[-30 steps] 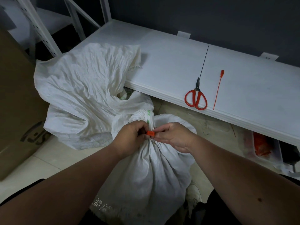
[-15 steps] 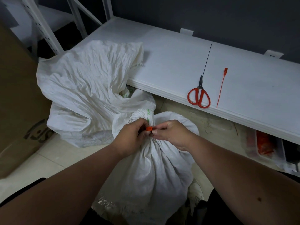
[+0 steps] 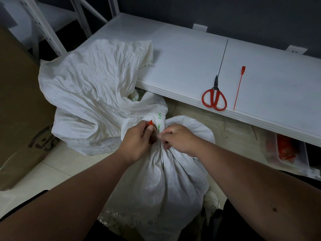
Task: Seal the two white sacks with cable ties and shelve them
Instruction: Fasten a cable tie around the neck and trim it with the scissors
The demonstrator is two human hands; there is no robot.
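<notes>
Since a second ago our left hand [image 3: 139, 138] dragged the orange tie head [image 3: 150, 122] leftward, pinching it; our right hand [image 3: 177, 138] grips the near sack [image 3: 166, 180] neck just beside it.

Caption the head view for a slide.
Both hands, left hand and right hand, cinch a red cable tie around the gathered neck of a white woven sack.

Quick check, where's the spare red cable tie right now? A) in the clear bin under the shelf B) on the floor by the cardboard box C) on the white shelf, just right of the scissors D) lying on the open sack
C: the spare cable tie lies flat on the white shelf, just right of the red-handled scissors, apart from them.
</notes>
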